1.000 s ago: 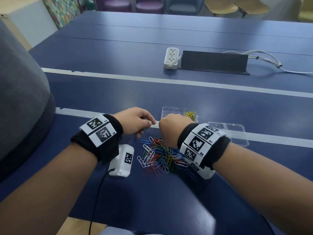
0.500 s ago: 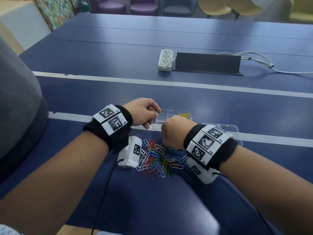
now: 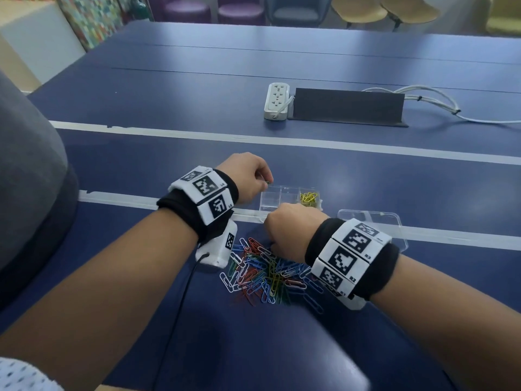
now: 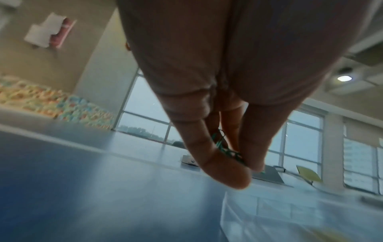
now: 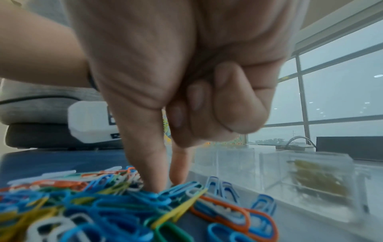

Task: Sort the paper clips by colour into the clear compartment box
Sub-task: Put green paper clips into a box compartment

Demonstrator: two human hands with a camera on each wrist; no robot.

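A mixed pile of coloured paper clips (image 3: pixel 262 275) lies on the blue table in front of the clear compartment box (image 3: pixel 270 206). Yellow clips (image 3: pixel 308 198) fill its right compartment. My left hand (image 3: pixel 266 183) hovers at the box's left end and pinches green clips (image 4: pixel 222 147) between thumb and fingers. My right hand (image 3: pixel 275 241) is on the pile's far edge. In the right wrist view its thumb (image 5: pixel 149 163) and forefinger (image 5: pixel 178 163) reach down into blue clips (image 5: pixel 182 186), the other fingers curled. Their tips are hidden, so I cannot tell whether they grip a clip.
The box's clear lid (image 3: pixel 375 221) lies to its right. A white power strip (image 3: pixel 276 100), a black cable flap (image 3: pixel 348 107) and white cables (image 3: pixel 431 100) sit further back. A grey chair back (image 3: pixel 28 179) stands at the left. White tape lines (image 3: pixel 141 197) cross the table.
My left hand has moved forward and right from beside the pile to the box's left end, carrying the green clips. The right hand has stayed on the pile.
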